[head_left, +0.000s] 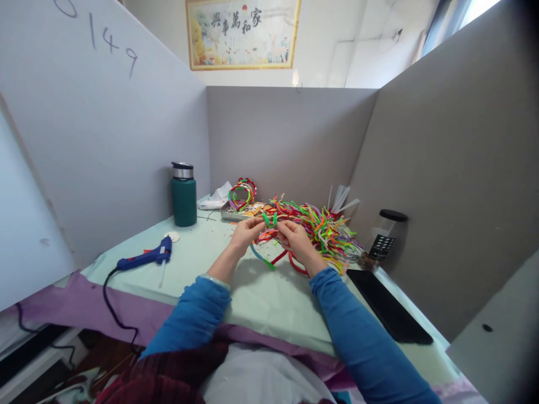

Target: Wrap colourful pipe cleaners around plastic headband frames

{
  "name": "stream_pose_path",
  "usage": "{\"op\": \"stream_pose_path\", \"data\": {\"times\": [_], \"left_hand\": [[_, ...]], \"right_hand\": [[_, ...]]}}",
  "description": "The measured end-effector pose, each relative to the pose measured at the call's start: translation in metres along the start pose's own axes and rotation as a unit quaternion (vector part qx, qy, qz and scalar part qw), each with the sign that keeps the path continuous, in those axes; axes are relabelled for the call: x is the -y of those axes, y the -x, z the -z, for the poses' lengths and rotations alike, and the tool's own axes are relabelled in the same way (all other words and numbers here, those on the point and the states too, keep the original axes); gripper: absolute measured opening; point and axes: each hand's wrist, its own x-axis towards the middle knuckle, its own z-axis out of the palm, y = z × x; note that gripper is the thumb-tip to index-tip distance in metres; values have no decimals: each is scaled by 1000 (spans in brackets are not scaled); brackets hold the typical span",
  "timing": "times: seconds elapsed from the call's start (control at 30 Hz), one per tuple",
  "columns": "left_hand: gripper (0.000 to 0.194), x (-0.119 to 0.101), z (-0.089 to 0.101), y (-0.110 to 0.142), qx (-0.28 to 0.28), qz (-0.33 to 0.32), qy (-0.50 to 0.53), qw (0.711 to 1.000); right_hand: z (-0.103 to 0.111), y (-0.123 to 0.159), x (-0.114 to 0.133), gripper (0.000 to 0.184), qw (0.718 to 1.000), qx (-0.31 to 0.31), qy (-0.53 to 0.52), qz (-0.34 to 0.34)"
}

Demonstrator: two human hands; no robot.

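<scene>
Two bare hands are meeting over the middle of the table [269, 303], working on a bent green pipe cleaner [275, 219]. The left hand [248, 233] is pinching its left side between thumb and fingertips, and the right hand [293, 235] is pinching the right side the same way; the green ends are poking up between them. Whether it is forming one piece or two, I cannot tell. Just below the hands, a blue-and-green strand [261, 257] and a red strand [296, 266] are lying on the table. A large heap of colourful pipe cleaners [324, 227] is spreading out behind the right hand. Further left, a blue glue gun [145, 258] is resting near a green bottle [184, 199], which is standing upright.
</scene>
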Motion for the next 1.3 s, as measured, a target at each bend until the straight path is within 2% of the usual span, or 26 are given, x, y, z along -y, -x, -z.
{"op": "stream_pose_path", "data": {"times": [0.13,0.33,0.63,0.83,1.0,1.17,1.3], "left_hand": [[44,6,-5,-3,-35,-76,-44,996],[24,16,-6,-8,-81,-184,-148,968],[15,22,-4,-9,-70,-246,-213,943],[12,15,-2,-6,-60,-281,-253,924],[10,17,1,-7,-72,-281,-267,919],[18,25,2,-12,-48,-244,-201,948],[23,23,1,-10,-36,-210,-163,963]], "right_hand": [[-3,-2,-3,25,997,-58,12,59],[-8,-3,-8,28,988,-63,85,116],[-8,-4,-13,16,971,-81,139,174],[-3,-2,-13,17,972,-47,147,178],[-2,-2,-15,16,974,-43,147,165],[-3,-3,-17,20,978,-54,125,158],[-3,-3,-17,23,977,-59,138,154]]}}
